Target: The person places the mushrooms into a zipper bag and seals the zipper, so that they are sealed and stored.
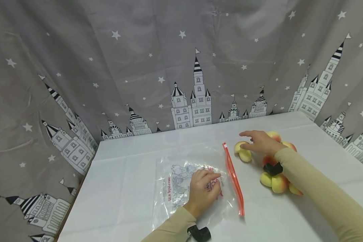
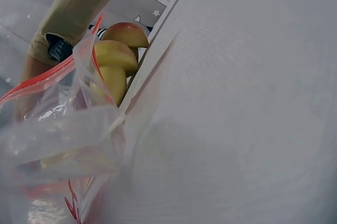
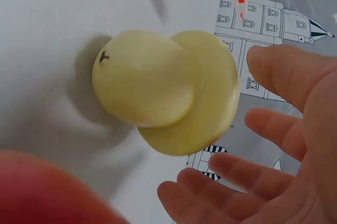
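A clear zip bag [image 1: 181,188] with printed drawings and a red zip edge [image 1: 234,179] lies flat on the white table. My left hand [image 1: 202,188] is over the bag, fingers loosely bent, with a gap between thumb and forefinger. Near the bag's zip edge sits a pale yellow, mushroom-shaped piece [image 1: 245,154] with a small dark mark on its rounded end, seen in the right wrist view. Above and beside it, my right hand [image 1: 261,143] holds nothing; its fingers [image 3: 253,176] are spread apart. The left wrist view does not show the left hand.
Several similar yellow pieces with red blush [image 1: 279,183] sit grouped under and beside the right forearm. The white table [image 1: 121,181] meets a grey curtain [image 1: 133,67] printed with castles and stars at the back. Each wrist wears a black band [image 1: 272,169].
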`<state>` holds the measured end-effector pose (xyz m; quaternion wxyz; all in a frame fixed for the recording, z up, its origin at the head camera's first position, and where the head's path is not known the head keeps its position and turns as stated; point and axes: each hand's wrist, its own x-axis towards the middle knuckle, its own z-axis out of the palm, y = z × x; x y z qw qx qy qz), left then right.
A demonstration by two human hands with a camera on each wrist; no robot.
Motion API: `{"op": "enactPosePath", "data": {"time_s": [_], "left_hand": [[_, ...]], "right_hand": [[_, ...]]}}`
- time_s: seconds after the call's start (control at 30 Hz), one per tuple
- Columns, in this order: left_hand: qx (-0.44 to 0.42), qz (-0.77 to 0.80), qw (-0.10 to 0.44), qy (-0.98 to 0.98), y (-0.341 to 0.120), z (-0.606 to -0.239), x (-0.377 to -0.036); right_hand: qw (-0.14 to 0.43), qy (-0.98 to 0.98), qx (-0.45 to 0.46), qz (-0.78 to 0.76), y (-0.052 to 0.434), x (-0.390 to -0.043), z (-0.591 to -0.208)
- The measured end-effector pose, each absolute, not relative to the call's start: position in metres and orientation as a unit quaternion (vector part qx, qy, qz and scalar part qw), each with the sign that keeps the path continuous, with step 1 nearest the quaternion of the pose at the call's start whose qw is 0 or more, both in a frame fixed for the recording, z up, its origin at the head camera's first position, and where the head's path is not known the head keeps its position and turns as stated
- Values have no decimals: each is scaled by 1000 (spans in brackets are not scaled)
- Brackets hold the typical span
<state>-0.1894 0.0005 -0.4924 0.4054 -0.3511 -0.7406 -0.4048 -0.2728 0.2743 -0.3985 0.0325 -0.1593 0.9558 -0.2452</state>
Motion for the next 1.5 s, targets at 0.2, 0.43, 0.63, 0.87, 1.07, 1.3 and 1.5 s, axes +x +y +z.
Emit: {"op": "enactPosePath", "data": {"time_s": [0.2,0.43,0.63,0.87,1.07,1.3,1.5], "left_hand": [[-356,-406,411,-735,0,-493,-190],[-354,-401,407,-740,-1,-493,-190],[-350,-397,407,-745,-1,-493,-189],[-349,-396,404,-747,-1,-492,-189],[-347,-394,403,-750,-1,-493,-188],[-348,-395,403,-749,-1,-493,-189],[-348,-395,403,-749,-1,-492,-188]], "right_hand": [[40,955,-168,-241,271,-276,-403],[36,952,-178,-247,268,-276,-408],[42,954,-171,-243,267,-275,-410],[53,955,-159,-244,267,-275,-416],[51,952,-165,-252,268,-273,-418],[48,951,-168,-255,269,-272,-417],[41,951,-174,-252,269,-273,-417]]}}
